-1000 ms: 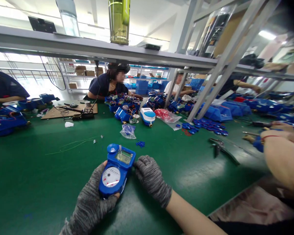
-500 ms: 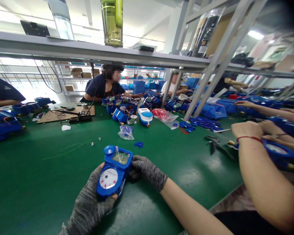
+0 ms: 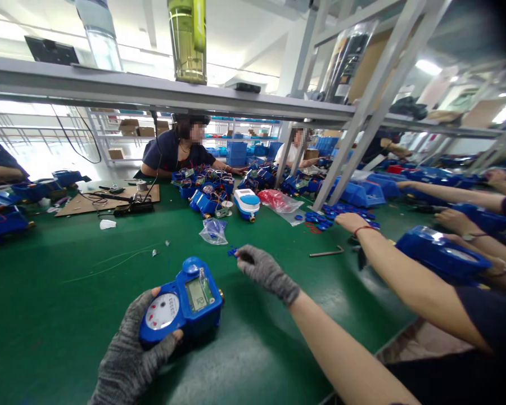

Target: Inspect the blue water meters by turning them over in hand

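Observation:
My left hand [image 3: 130, 349], in a grey knit glove with bare fingertips, grips a blue water meter [image 3: 185, 306] by its round dial end. The meter is tilted over the green table, its white dial and small display facing up; a brass fitting [image 3: 222, 296] shows at its right side. My right hand [image 3: 265, 273], gloved the same way, reaches to a little pile of tiny blue pieces [image 3: 233, 252]. Its fingertips are pinched together at the pile; what is between them is too small to make out. Just behind lies a clear bag [image 3: 213, 231] with blue contents.
A white-and-blue meter [image 3: 247, 204] and several blue meter housings [image 3: 206, 197] stand behind. At the right, a co-worker's arm [image 3: 388, 253] stretches over the table near a hex key [image 3: 326, 252] and blue rings [image 3: 341, 214]. A soldering iron [image 3: 132, 207] rests at the left back.
My right hand has left the meter and moved up to the tiny blue pieces. The meter has turned and shifted left in my left hand. The co-worker's arm has reached farther left, near a now-visible hex key.

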Demonstrator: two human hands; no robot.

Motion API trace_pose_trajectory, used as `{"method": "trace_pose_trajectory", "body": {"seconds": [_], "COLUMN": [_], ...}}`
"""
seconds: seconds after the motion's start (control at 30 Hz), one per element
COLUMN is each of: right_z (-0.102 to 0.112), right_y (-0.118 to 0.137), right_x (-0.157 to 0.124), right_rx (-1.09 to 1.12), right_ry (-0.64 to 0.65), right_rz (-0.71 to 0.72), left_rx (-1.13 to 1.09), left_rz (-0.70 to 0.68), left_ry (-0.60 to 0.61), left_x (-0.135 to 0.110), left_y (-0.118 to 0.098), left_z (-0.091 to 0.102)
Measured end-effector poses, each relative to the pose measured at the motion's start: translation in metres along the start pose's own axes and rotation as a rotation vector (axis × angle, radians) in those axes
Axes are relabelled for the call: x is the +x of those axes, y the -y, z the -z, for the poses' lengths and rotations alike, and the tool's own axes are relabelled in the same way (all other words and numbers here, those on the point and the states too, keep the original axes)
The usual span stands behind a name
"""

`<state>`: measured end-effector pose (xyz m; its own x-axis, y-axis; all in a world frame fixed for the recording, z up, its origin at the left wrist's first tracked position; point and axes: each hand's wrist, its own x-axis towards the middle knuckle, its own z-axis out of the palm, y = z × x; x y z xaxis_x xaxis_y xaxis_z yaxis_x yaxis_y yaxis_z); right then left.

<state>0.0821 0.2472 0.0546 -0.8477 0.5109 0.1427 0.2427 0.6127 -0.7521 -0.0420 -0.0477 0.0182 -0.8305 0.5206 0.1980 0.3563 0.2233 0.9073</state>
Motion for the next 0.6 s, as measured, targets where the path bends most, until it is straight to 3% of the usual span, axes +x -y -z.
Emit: {"method": "trace_pose_trajectory", "body": {"seconds": [0.07, 0.2, 0.3, 0.43, 0.6], "right_z": [0.011, 0.002, -0.012, -0.019, -0.019], "right_y": [-0.01, -0.022, -0.026, -0.032, -0.037], "right_x": [0.043, 0.1, 0.115, 0.121, 0.127], "right_rx": [-0.336, -0.597, -0.661, -0.741, -0.783], "right_ry": [-0.083, 0.027, 0.075, 0.114, 0.163], "right_rz": [-0.042, -0.121, -0.155, -0.17, -0.163], "left_rx": [-0.027, -0.14, -0.199, -0.213, -0.269], "left_rz": [-0.067, -0.145, -0.102, -0.164, 0.056], "left_ry": [0.004, 0.076, 0.083, -0.043, -0.108], "left_x": [0.004, 0.013, 0.014, 0.011, 0.016], "left_y": [0.002, 0.005, 0.0, -0.009, -0.015], "left_z": [0.003, 0.014, 0.02, 0.019, 0.02]}}
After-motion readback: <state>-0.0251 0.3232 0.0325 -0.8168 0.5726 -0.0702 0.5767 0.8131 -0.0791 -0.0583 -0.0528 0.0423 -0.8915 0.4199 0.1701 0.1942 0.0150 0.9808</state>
